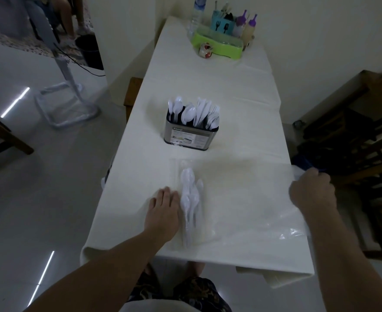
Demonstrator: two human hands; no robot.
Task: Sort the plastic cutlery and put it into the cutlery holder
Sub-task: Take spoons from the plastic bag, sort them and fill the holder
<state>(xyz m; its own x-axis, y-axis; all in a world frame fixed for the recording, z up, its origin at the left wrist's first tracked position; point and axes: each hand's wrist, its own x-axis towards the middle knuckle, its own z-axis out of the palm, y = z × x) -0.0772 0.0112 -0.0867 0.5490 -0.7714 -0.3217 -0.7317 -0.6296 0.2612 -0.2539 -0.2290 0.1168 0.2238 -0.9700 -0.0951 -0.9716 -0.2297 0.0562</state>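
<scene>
Two bare hands work at the near end of a long table (208, 82) draped in a white cloth. At the left of the frame a grey metal stand (66, 91) rises from the tiled floor. Lower centre-left, the left hand (163, 210) lies flat on the cloth, fingers spread narrowly and holding nothing, its edge touching a bundle of white plastic spoons (188, 199). The bundle appears to lie inside a clear plastic bag (241, 210) spread flat across the near end of the table. In the middle of the frame, farther up the table, a steel cutlery holder (191, 136) stands upright, already filled with white plastic cutlery (196, 113): spoons at its left side, knives in the middle, forks at its right. At top centre, against the far wall, a green tray (217, 45) sits beside a water bottle (197, 12), a blue utensil pot (222, 24) and two purple-capped squeeze bottles (247, 27). At the right edge of the table, the right hand (312, 190) is curled closed on the clear bag's edge. Dark wooden chairs (354, 143) fill the right of the frame.
</scene>
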